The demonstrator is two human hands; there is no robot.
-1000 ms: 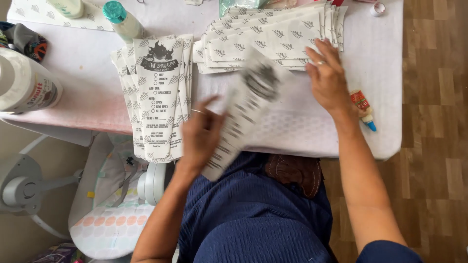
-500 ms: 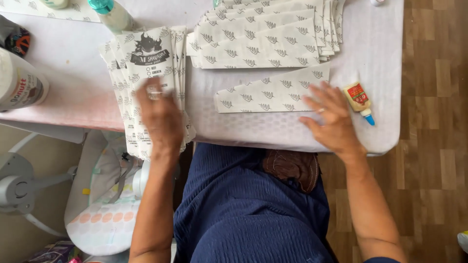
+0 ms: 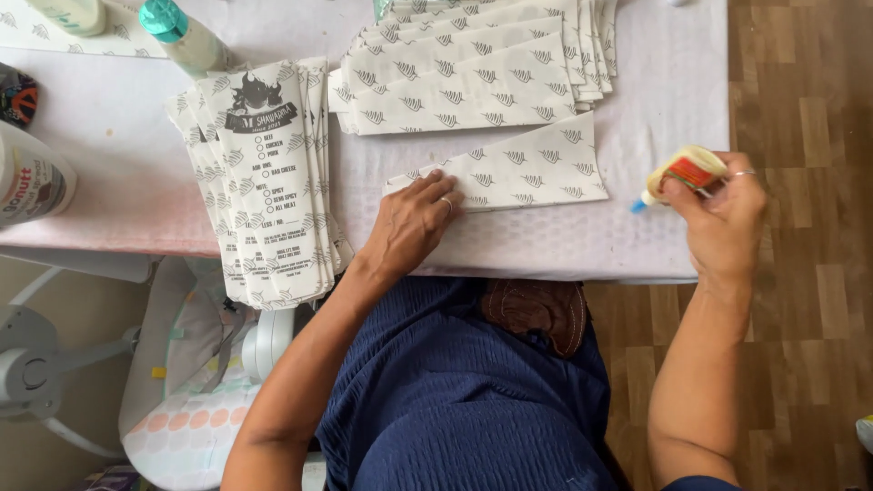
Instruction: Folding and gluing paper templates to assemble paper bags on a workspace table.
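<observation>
Left hand (image 3: 414,223): flat, fingers spread, pressing the near-left end of a white paper sleeve (image 3: 523,171) printed with small grey leaf marks; sleeve lies on the table (image 3: 673,109), long axis left to right, wider end rightward. Right hand (image 3: 723,214): closed around a small glue bottle (image 3: 687,173), pale yellow with red label, blue tip pointing left, apparently just off the table edge. Stack of matching sleeves (image 3: 473,73) behind. Stack of printed sleeves (image 3: 268,182) at left, running lengthwise toward the person. Teal-capped bottle (image 3: 182,32) at far left.
</observation>
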